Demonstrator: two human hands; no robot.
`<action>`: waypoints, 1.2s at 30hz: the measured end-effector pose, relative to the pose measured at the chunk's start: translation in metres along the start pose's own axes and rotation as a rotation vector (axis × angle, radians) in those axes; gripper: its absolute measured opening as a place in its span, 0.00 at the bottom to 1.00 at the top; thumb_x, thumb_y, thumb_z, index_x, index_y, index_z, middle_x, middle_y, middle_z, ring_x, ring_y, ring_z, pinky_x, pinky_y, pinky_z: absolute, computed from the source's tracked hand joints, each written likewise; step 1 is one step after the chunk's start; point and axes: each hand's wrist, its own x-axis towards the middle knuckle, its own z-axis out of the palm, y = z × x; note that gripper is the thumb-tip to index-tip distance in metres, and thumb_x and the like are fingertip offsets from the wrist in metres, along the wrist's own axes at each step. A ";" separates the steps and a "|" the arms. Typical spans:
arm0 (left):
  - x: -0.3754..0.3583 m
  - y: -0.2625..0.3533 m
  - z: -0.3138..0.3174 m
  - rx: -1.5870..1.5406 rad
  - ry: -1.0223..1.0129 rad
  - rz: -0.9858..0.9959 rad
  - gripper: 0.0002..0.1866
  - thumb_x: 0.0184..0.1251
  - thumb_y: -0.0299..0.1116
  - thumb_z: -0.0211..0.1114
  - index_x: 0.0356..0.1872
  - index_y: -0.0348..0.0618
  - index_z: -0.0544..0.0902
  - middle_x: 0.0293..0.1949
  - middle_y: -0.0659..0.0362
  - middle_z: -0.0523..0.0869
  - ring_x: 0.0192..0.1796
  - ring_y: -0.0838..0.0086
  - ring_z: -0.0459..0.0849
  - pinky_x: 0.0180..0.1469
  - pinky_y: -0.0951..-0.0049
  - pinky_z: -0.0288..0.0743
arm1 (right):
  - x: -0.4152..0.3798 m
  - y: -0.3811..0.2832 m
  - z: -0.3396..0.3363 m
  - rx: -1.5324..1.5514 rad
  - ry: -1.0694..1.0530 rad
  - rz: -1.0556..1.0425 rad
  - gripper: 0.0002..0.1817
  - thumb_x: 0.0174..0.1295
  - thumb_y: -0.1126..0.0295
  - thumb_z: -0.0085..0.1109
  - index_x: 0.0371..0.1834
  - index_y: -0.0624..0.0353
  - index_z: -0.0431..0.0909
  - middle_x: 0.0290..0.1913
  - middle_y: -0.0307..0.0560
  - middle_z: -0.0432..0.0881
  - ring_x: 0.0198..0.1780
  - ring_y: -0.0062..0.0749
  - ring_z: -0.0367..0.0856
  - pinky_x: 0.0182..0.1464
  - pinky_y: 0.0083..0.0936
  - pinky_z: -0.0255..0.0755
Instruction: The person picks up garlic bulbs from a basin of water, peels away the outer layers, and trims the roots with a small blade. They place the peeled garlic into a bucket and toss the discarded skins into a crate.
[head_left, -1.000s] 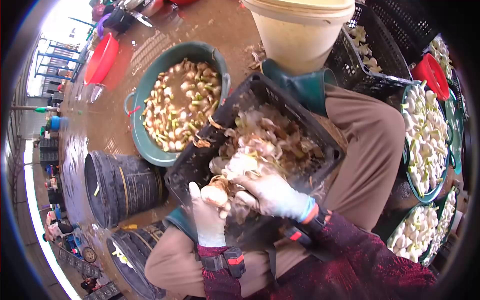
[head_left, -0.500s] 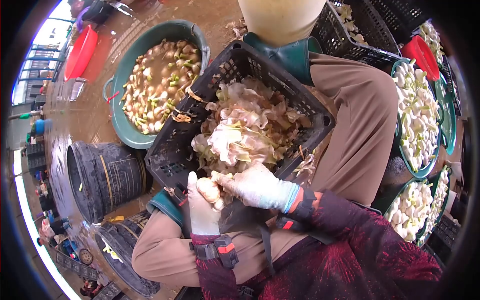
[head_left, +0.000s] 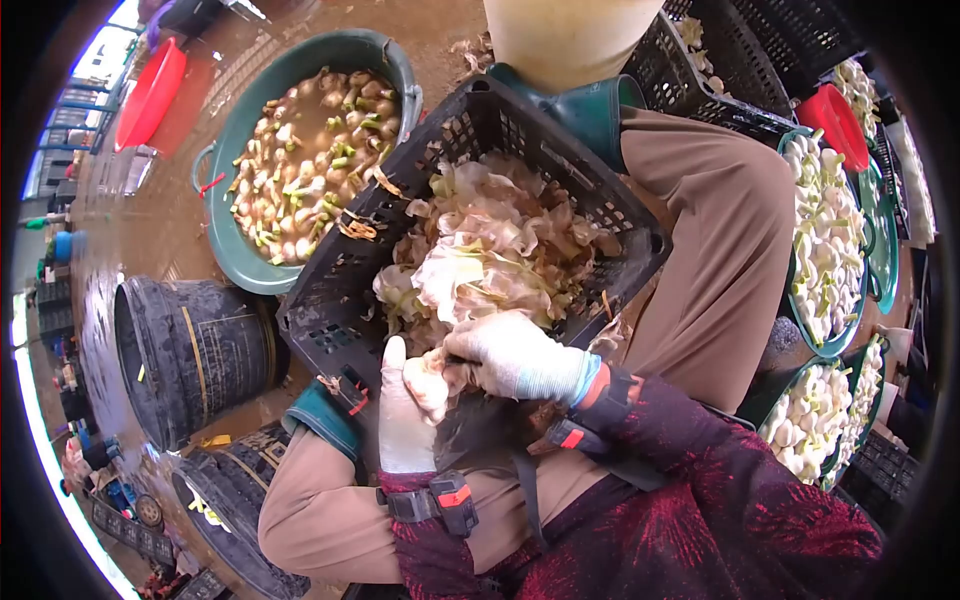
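Green basin [head_left: 232, 262]: unpeeled garlic soaking in brown water, far left.
Left hand [head_left: 403, 420]: gloved, cupped round 1 garlic bulb [head_left: 431, 378], thumb up.
Right hand [head_left: 512, 358]: gloved, fingers pinching the bulb's skin, over the near rim of the black crate [head_left: 340, 320] of peelings on the lap.
Risk, as judged: wet gloves could let the bulb slip into the peelings or onto the muddy floor.
Peeled garlic trays [head_left: 830, 250]: far right.
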 end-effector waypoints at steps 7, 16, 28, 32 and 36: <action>-0.010 -0.008 0.068 0.549 0.260 0.390 0.19 0.73 0.43 0.55 0.44 0.32 0.77 0.32 0.57 0.80 0.27 0.80 0.75 0.30 0.80 0.69 | 0.004 0.019 -0.001 0.410 0.052 0.267 0.18 0.64 0.67 0.57 0.52 0.67 0.74 0.41 0.61 0.81 0.44 0.48 0.80 0.49 0.37 0.72; -0.013 -0.033 0.057 0.625 0.266 0.488 0.26 0.64 0.42 0.68 0.56 0.32 0.75 0.42 0.61 0.81 0.39 0.80 0.79 0.42 0.80 0.72 | 0.008 0.016 0.004 0.578 0.178 0.337 0.17 0.66 0.63 0.53 0.45 0.69 0.75 0.30 0.60 0.80 0.33 0.39 0.81 0.37 0.35 0.74; -0.020 -0.029 0.045 -0.134 -0.074 0.448 0.21 0.65 0.31 0.64 0.54 0.32 0.71 0.43 0.55 0.76 0.51 0.65 0.76 0.57 0.62 0.73 | 0.006 0.037 -0.010 -0.092 0.548 0.393 0.16 0.62 0.65 0.59 0.50 0.59 0.72 0.40 0.58 0.80 0.41 0.55 0.81 0.41 0.43 0.75; -0.024 -0.023 0.059 -0.296 -0.269 0.500 0.19 0.67 0.35 0.64 0.52 0.35 0.71 0.37 0.59 0.73 0.48 0.67 0.73 0.59 0.66 0.66 | -0.005 -0.013 -0.028 -0.349 0.441 0.357 0.18 0.56 0.62 0.63 0.48 0.55 0.76 0.44 0.55 0.79 0.41 0.50 0.83 0.40 0.42 0.77; -0.014 -0.035 0.048 0.075 0.040 0.748 0.22 0.66 0.34 0.65 0.59 0.39 0.71 0.50 0.54 0.78 0.56 0.66 0.76 0.61 0.64 0.71 | -0.007 -0.022 -0.003 0.010 0.360 0.082 0.19 0.56 0.51 0.64 0.37 0.57 0.80 0.32 0.53 0.81 0.34 0.51 0.82 0.37 0.40 0.75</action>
